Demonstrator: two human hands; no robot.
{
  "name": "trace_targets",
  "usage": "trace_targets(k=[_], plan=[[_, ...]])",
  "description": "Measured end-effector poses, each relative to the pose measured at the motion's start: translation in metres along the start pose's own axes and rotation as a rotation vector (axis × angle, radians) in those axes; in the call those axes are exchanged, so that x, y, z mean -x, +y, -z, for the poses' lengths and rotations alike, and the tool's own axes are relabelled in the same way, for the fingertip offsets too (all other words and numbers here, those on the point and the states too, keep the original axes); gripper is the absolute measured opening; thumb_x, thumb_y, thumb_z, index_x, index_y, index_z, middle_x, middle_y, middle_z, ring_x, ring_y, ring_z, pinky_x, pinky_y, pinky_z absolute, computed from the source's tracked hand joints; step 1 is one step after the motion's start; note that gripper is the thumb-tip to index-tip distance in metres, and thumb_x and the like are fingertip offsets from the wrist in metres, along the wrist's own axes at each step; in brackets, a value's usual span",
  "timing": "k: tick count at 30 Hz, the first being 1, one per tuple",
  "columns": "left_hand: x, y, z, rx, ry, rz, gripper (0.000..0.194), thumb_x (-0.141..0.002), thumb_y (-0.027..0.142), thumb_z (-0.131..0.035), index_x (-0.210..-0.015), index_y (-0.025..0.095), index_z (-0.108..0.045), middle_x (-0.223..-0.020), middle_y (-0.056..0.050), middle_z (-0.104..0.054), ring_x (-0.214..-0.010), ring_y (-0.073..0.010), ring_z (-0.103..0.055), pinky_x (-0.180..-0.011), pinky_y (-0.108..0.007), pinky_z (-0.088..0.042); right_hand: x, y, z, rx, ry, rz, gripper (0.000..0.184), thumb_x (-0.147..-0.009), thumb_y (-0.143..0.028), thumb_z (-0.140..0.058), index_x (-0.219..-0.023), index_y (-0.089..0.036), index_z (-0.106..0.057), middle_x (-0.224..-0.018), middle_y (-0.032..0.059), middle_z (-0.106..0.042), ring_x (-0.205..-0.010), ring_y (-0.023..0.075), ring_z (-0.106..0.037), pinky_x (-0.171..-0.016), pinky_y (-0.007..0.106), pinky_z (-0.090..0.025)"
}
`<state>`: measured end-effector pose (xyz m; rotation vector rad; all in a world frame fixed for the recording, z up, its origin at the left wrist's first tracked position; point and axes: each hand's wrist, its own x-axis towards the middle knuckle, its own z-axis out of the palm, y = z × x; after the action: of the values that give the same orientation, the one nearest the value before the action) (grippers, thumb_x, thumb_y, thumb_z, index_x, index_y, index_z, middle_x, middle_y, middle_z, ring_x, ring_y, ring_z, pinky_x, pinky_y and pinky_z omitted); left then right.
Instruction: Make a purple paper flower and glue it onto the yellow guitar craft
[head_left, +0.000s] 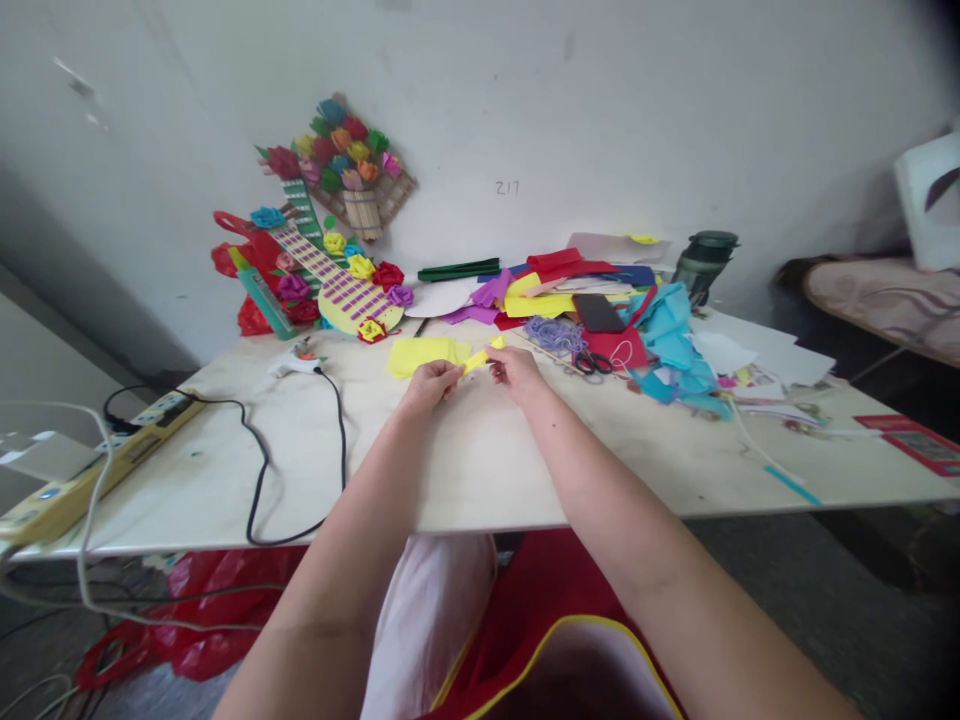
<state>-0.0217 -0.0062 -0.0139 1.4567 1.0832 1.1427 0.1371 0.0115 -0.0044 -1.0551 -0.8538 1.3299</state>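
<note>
A narrow yellow paper strip (475, 361) stretches between my two hands, a little above the white table (480, 450). My left hand (433, 384) is closed on its left end. The fingers of my right hand (516, 370) pinch the other end, and a bit of yellow sticks up past the fingertips. Just behind my left hand lies a flat yellow sheet of paper (420, 355). Whether the strip is folded or rolled I cannot tell.
A white glue gun (296, 362) with a black cord lies left, near a yellow power strip (120, 455). Paper-flower decorations (360, 295) stand at the back left. Coloured paper, scissors (592, 363), a phone (598, 313) and a dark green bottle (703, 265) are at the right.
</note>
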Motion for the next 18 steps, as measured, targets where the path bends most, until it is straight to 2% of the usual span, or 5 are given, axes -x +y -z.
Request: trace_targets(k=[4, 8, 13, 18], plan=[[-0.0050, -0.0043, 0.0033, 0.101, 0.133, -0.048, 0.033, -0.065, 0.042, -0.068, -0.058, 0.016, -0.049, -0.046, 0.003, -0.048, -0.039, -0.0057, -0.037, -0.042, -0.021, -0.027, -0.0012, -0.0010, 0.0046, 0.025, -0.152, -0.044, 0.003, -0.070, -0.015, -0.056, -0.068, -0.013, -0.056, -0.054, 0.0016, -0.063, -0.038, 0.0064, -0.046, -0.033, 0.017, -0.034], [-0.0058, -0.0027, 0.0046, 0.170, 0.267, -0.064, 0.036, -0.065, 0.041, -0.068, -0.054, 0.017, -0.044, -0.046, 0.003, -0.048, -0.041, -0.0058, -0.040, -0.044, -0.021, -0.032, 0.0023, -0.0027, 0.0091, 0.153, -0.318, -0.055, 0.007, -0.068, -0.015, -0.059, -0.062, -0.013, -0.055, -0.053, 0.0029, -0.064, -0.036, 0.0060, -0.044, -0.033, 0.017, -0.035], [-0.0071, -0.0019, 0.0045, 0.213, 0.406, -0.022, 0.034, -0.062, 0.041, -0.070, -0.057, 0.016, -0.047, -0.048, 0.003, -0.050, -0.041, -0.0056, -0.041, -0.045, -0.020, -0.035, 0.0048, -0.0002, 0.0091, 0.245, -0.397, -0.092, 0.017, -0.064, -0.019, -0.071, -0.058, -0.012, -0.057, -0.050, 0.0019, -0.062, -0.034, 0.0042, -0.040, -0.033, 0.016, -0.033], [-0.0093, -0.0042, 0.0045, 0.229, 0.449, 0.002, 0.031, -0.064, 0.041, -0.068, -0.061, 0.016, -0.049, -0.047, 0.003, -0.051, -0.043, -0.0076, -0.047, -0.045, -0.021, -0.038, 0.0082, 0.0055, 0.0044, 0.301, -0.417, -0.091, 0.009, -0.067, -0.015, -0.069, -0.062, -0.012, -0.062, -0.052, 0.0002, -0.063, -0.036, 0.0042, -0.044, -0.035, 0.015, -0.037]])
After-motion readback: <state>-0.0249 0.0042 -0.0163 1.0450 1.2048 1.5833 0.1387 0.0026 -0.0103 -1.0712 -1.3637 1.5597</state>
